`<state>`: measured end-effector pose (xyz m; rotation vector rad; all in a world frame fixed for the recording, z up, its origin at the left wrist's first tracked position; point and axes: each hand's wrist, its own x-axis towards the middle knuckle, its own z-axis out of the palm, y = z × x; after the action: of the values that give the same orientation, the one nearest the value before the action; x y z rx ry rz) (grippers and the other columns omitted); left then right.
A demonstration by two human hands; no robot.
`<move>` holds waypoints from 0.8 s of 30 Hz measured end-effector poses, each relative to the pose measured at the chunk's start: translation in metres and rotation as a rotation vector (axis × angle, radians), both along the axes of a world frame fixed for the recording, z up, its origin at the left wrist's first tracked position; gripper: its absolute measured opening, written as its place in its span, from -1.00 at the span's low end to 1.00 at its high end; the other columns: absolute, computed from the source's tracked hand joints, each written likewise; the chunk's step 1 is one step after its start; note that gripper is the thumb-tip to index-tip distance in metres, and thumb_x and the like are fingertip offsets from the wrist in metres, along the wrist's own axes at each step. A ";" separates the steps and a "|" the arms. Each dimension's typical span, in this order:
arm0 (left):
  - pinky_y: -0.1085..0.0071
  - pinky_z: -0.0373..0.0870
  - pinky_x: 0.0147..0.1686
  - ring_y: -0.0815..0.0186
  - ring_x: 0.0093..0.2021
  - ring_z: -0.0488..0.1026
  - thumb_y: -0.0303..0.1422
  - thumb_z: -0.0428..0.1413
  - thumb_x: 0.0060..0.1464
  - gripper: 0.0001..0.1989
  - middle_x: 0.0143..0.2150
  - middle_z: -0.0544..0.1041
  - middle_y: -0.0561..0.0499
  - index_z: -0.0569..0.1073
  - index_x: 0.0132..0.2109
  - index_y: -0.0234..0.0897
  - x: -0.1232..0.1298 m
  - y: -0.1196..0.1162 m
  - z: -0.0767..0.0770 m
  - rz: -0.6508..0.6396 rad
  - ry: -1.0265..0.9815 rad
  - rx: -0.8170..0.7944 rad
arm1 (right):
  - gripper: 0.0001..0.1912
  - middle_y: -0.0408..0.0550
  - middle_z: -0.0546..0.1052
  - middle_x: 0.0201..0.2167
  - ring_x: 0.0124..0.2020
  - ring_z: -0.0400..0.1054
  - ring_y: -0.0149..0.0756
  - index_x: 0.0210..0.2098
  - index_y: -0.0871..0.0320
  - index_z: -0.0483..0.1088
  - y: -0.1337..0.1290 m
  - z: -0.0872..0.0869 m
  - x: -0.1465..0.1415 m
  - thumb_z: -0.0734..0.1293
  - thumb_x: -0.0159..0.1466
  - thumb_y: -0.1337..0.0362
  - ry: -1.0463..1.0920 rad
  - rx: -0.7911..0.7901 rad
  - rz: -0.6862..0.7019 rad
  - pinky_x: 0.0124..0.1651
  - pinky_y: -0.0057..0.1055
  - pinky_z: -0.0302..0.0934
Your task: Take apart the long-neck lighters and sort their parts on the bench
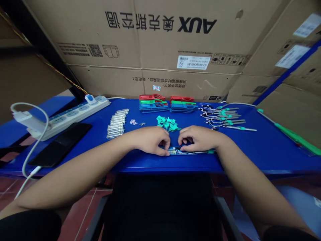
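From where I stood the L hand was at the silver cylinder w/ the R hand over its wires, just below ctr of frame, couldn't tell if either was clamped tbh, imo mid wire-arranging, so next move prob needed a light touch.

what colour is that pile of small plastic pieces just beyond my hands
The pile is turquoise green, showing best in the head view.

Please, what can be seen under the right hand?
Under the right hand, white wires and a thin metal rod partly show. The hand covers whatever else lies there, so I cannot tell.
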<state>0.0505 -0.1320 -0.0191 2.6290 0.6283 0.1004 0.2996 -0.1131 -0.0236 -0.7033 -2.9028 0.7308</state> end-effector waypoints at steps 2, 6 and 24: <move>0.46 0.32 -0.32 0.36 -0.36 0.44 -0.29 0.27 0.10 -0.87 -0.35 0.53 0.02 0.61 -0.27 -0.27 0.000 0.000 0.000 -0.006 0.004 -0.009 | -0.84 -0.12 0.49 -0.34 -0.35 0.35 -0.38 -0.21 0.14 0.53 -0.004 -0.001 -0.003 0.40 0.21 0.26 -0.018 0.057 -0.010 -0.30 -0.44 0.16; 0.46 0.34 -0.30 0.36 -0.33 0.45 -0.31 0.27 0.09 -0.87 -0.33 0.53 0.02 0.60 -0.26 -0.28 0.000 0.001 -0.001 -0.009 -0.001 -0.005 | -0.79 -0.09 0.56 -0.27 -0.33 0.38 -0.35 -0.14 0.10 0.54 -0.008 -0.002 -0.005 0.36 0.25 0.25 -0.053 0.205 0.006 -0.31 -0.42 0.11; 0.45 0.34 -0.30 0.34 -0.35 0.47 -0.31 0.24 0.06 -0.88 -0.36 0.55 0.04 0.56 -0.28 -0.27 -0.004 0.000 0.004 0.072 -0.015 0.085 | -0.85 -0.08 0.53 -0.35 -0.39 0.34 -0.35 -0.28 0.15 0.51 -0.007 0.000 -0.003 0.34 0.27 0.22 0.053 0.300 -0.126 -0.36 -0.43 0.06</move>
<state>0.0465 -0.1323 -0.0152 2.6839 0.7291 0.1721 0.2969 -0.1197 -0.0233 -0.8047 -2.7999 0.2871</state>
